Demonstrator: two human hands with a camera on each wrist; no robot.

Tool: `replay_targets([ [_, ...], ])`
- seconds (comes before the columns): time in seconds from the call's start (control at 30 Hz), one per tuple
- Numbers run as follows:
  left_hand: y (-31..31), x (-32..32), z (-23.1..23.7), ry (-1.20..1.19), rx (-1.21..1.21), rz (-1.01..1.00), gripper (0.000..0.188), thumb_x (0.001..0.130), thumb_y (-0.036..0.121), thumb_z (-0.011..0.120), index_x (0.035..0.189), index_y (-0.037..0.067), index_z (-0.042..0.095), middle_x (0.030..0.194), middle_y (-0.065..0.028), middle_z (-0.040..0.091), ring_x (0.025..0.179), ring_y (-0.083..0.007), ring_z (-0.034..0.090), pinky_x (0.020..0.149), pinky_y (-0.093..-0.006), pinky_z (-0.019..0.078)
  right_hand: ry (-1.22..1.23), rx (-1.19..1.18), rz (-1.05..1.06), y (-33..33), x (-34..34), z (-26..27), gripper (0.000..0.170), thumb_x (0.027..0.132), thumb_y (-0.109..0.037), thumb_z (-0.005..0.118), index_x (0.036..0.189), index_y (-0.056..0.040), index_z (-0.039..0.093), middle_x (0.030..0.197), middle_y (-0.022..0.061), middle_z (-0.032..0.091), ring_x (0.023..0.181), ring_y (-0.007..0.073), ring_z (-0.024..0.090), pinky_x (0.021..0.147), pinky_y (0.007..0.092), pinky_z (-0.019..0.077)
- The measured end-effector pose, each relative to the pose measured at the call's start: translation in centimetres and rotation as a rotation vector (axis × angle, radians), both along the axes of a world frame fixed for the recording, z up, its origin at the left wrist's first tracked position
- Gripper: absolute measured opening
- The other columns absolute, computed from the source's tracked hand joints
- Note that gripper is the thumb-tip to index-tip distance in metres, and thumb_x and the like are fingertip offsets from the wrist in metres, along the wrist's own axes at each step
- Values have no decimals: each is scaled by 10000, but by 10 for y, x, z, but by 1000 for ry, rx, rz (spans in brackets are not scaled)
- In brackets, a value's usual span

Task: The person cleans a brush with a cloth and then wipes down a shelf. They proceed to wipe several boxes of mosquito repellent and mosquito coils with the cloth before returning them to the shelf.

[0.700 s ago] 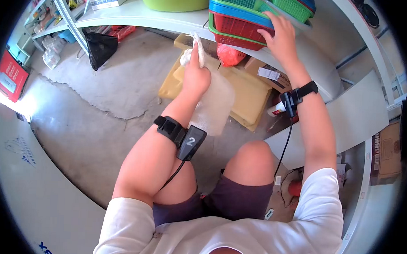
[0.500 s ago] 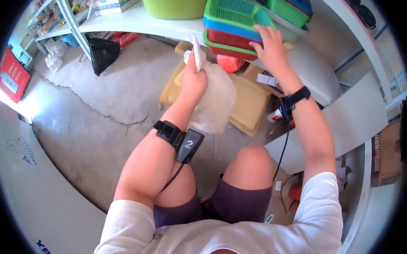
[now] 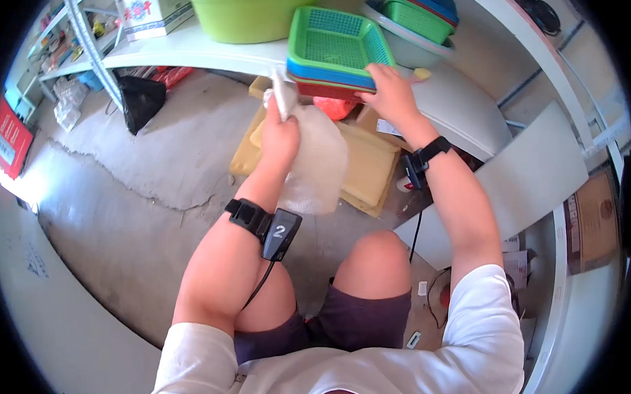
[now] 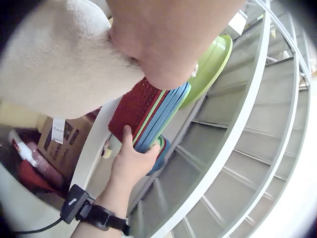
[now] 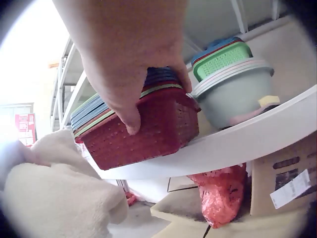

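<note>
My right hand [image 3: 392,99] grips the near right side of a stack of nested plastic baskets [image 3: 335,41], green on top with blue and red ones below. In the right wrist view the thumb presses a dark red basket [image 5: 133,134] at the outside of the stack, while the other fingers are partly hidden behind the rims. The stack tilts at the front edge of the white shelf [image 3: 195,56]. My left hand [image 3: 283,137] holds a bunched white towel [image 3: 313,162], which hangs down beside the stack.
A big green tub [image 3: 245,14] stands left of the baskets on the shelf. To their right are pale basins [image 5: 237,94] with more baskets in them. Below lie a red plastic bag [image 5: 220,196], a cardboard box [image 4: 64,144] and yellow boards [image 3: 365,171].
My right hand has brought the basket stack left and toward me, so it now overlaps the tub's right side. The head view has shifted a little. My left hand still holds the towel.
</note>
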State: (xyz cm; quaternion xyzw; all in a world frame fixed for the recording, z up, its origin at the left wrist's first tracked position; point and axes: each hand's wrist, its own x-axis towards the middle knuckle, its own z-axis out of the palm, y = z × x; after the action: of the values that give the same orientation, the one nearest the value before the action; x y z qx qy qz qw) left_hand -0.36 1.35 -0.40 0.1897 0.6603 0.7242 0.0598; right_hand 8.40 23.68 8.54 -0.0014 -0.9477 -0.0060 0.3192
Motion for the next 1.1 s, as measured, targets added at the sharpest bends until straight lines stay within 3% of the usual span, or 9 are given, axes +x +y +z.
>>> replay_targets([
  [0.1, 3, -16, -11, -53, 236, -41, 704, 867, -13, 487, 1540, 83, 306, 1502, -158, 430, 1362, -311, 442, 1112, -378, 358, 30, -32, 41, -25, 31, 7, 453, 715, -123, 810, 1095, -39, 579, 1022, 143, 625, 1010, 374, 583, 851, 448, 493],
  [0.2, -4, -4, 18, -223, 395, -104, 722, 862, -51, 481, 1546, 106, 313, 1503, -136, 424, 1363, -280, 437, 1124, -367, 352, 23, 25, 41, -41, 84, 10, 426, 700, -83, 804, 1062, -44, 583, 988, 136, 618, 979, 362, 570, 847, 446, 491],
  [0.33, -4, 12, 33, -97, 402, -257, 739, 864, -80, 488, 1552, 128, 314, 1507, -138, 414, 1366, -273, 435, 1129, -360, 356, 87, -50, -52, -49, 157, 22, 420, 677, -38, 806, 1039, -36, 595, 946, 135, 604, 913, 364, 568, 804, 429, 484],
  [0.53, -9, 30, 48, -260, 353, -328, 694, 867, -76, 468, 1525, 107, 344, 1414, -135, 507, 1273, -266, 528, 1063, -369, 438, 311, -117, -379, -20, 224, 41, 484, 687, -119, 865, 1074, -11, 594, 1017, 171, 624, 944, 377, 588, 826, 425, 485],
  [0.67, -13, 25, 40, -248, 318, -317, 694, 864, -79, 466, 1523, 98, 344, 1408, -131, 509, 1263, -263, 531, 1056, -369, 438, 364, -23, -541, 25, 227, 48, 517, 729, -211, 858, 1111, 11, 589, 1053, 188, 635, 996, 397, 586, 870, 444, 485],
  [0.77, -12, 15, 20, -139, 253, -298, 689, 876, -73, 472, 1520, 112, 314, 1356, -151, 541, 1165, -288, 608, 984, -395, 524, 323, 22, -589, 68, 215, 43, 543, 737, -226, 850, 1154, 10, 595, 1086, 194, 647, 1042, 399, 585, 902, 454, 483],
  [0.9, -14, 11, 17, -119, 218, -293, 683, 880, -70, 472, 1520, 115, 319, 1354, -148, 540, 1154, -285, 609, 973, -388, 528, 286, -40, -692, 117, 191, 28, 580, 749, -222, 834, 1231, -4, 595, 1129, 190, 648, 1125, 388, 571, 970, 433, 473],
  [1.0, -20, 16, 24, -132, 202, -270, 675, 883, -67, 470, 1516, 117, 321, 1352, -149, 541, 1173, -286, 598, 972, -389, 529, 126, 21, -713, 146, 184, 16, 583, 751, -220, 828, 1244, -23, 589, 1186, 178, 630, 1142, 382, 560, 988, 411, 470],
  [1.1, -25, 21, 31, -202, 182, -259, 675, 884, -67, 469, 1515, 120, 319, 1356, -150, 538, 1191, -288, 587, 977, -394, 529, 54, -47, -764, 178, 185, -1, 599, 762, -216, 815, 1290, -76, 567, 1267, 155, 579, 1201, 363, 528, 1008, 479, 458],
])
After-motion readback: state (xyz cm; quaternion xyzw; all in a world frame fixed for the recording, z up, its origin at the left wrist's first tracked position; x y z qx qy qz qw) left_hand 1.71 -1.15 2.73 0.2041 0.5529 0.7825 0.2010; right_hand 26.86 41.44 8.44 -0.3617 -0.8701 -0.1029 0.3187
